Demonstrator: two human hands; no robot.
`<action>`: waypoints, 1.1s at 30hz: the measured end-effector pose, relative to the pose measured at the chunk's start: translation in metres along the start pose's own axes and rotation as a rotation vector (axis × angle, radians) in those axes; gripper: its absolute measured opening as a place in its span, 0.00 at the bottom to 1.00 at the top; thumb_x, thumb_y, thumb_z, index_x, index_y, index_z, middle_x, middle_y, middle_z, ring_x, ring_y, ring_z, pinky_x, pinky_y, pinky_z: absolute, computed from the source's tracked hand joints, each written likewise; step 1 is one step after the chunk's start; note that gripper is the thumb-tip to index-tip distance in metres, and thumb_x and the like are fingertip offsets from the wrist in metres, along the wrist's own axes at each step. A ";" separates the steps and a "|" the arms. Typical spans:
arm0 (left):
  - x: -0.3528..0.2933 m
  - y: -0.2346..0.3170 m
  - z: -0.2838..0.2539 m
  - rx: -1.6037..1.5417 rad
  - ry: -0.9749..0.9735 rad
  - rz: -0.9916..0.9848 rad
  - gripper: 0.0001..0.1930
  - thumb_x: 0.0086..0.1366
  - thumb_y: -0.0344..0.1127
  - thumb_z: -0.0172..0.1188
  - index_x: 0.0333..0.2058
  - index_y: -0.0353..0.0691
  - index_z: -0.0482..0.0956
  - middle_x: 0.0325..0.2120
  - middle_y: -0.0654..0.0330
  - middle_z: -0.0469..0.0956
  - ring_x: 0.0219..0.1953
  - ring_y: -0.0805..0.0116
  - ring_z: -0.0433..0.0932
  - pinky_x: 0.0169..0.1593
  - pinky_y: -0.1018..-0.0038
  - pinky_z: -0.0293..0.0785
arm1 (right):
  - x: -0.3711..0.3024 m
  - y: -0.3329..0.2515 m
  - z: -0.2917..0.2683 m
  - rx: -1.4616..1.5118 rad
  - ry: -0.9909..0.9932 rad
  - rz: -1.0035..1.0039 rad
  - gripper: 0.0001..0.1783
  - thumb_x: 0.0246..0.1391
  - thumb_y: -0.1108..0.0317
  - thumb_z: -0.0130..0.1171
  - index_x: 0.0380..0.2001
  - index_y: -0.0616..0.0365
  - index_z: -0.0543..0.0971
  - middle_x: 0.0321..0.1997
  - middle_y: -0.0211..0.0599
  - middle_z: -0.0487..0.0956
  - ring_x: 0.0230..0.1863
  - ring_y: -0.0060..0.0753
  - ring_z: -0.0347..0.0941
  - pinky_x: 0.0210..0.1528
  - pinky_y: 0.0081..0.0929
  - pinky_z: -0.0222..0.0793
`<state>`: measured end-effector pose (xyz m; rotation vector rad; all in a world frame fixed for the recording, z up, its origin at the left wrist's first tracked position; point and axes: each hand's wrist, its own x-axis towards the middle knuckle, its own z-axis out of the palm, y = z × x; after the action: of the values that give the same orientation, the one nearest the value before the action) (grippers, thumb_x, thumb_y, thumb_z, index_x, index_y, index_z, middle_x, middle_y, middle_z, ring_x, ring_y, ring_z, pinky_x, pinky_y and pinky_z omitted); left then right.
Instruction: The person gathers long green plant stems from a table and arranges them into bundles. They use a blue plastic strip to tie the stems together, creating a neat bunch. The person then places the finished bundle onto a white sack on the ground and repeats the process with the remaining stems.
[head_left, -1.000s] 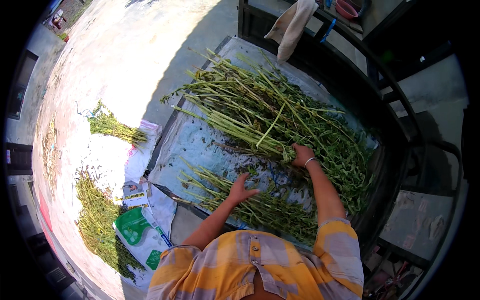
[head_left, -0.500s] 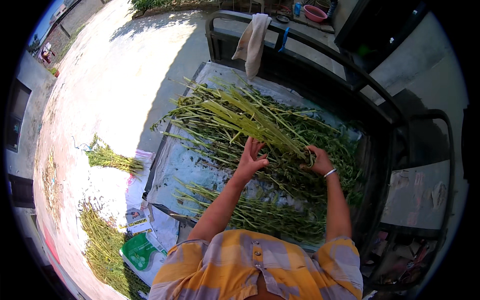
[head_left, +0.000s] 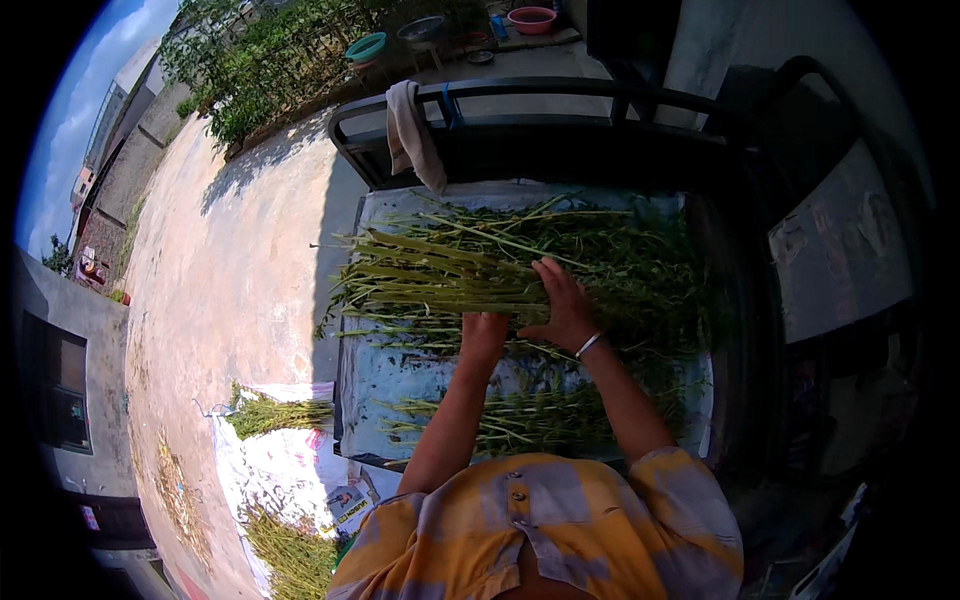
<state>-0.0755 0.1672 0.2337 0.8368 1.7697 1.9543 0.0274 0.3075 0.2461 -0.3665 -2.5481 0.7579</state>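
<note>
A bundle of cut green plant stalks point(head_left: 440, 270) lies across the top of more leafy stalks, its bare ends pointing left. My left hand point(head_left: 485, 335) reaches in at the bundle's near side, and its fingers are hidden beneath the stalks. Over the bundle's right part spreads my right hand point(head_left: 565, 305), fingers laid across the top and thumb at the near edge, clasping it. A pale bracelet circles that wrist. More leafy stalks point(head_left: 640, 250) stretch away to the right, and a separate row of stalks point(head_left: 530, 420) lies closer to me.
The stalks rest on a pale sheet point(head_left: 390, 375) in a dark metal cart bed with a railing point(head_left: 540, 90). A towel point(head_left: 412, 140) hangs over that railing. On the ground at left are stalk piles point(head_left: 280, 412) and sacks. Basins point(head_left: 532, 20) stand beyond the railing.
My right hand has moved left from the leafy end onto the stalks. My left hand has gone under the bundle, which now lies more level. The view has tilted up and turned.
</note>
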 end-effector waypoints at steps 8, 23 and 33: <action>-0.004 0.073 0.066 -0.319 0.082 -0.106 0.27 0.53 0.26 0.59 0.52 0.36 0.62 0.46 0.56 0.69 0.48 0.65 0.69 0.54 0.70 0.64 | -0.035 0.009 -0.019 -0.016 0.234 0.076 0.46 0.35 0.49 0.68 0.57 0.52 0.60 0.58 0.41 0.60 0.58 0.46 0.57 0.56 0.46 0.54; -0.004 0.220 0.162 -0.671 -0.217 0.230 0.11 0.55 0.25 0.58 0.31 0.43 0.64 0.31 0.60 0.70 0.37 0.67 0.71 0.52 0.59 0.64 | -0.140 0.088 -0.048 2.399 0.715 0.600 0.63 0.37 0.28 0.52 0.64 0.57 0.37 0.62 0.62 0.49 0.55 0.59 0.61 0.52 0.49 0.65; -0.049 0.239 0.087 -0.619 -0.265 0.350 0.21 0.50 0.45 0.68 0.28 0.49 0.60 0.26 0.70 0.62 0.34 0.73 0.64 0.60 0.52 0.53 | -0.079 0.080 -0.115 2.343 0.878 0.371 0.42 0.44 0.31 0.50 0.54 0.51 0.66 0.53 0.37 0.69 0.52 0.41 0.66 0.53 0.46 0.64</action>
<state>0.0452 0.1690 0.4629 1.1496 0.8246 2.2829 0.1615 0.3943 0.2590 -0.1482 0.1433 2.1905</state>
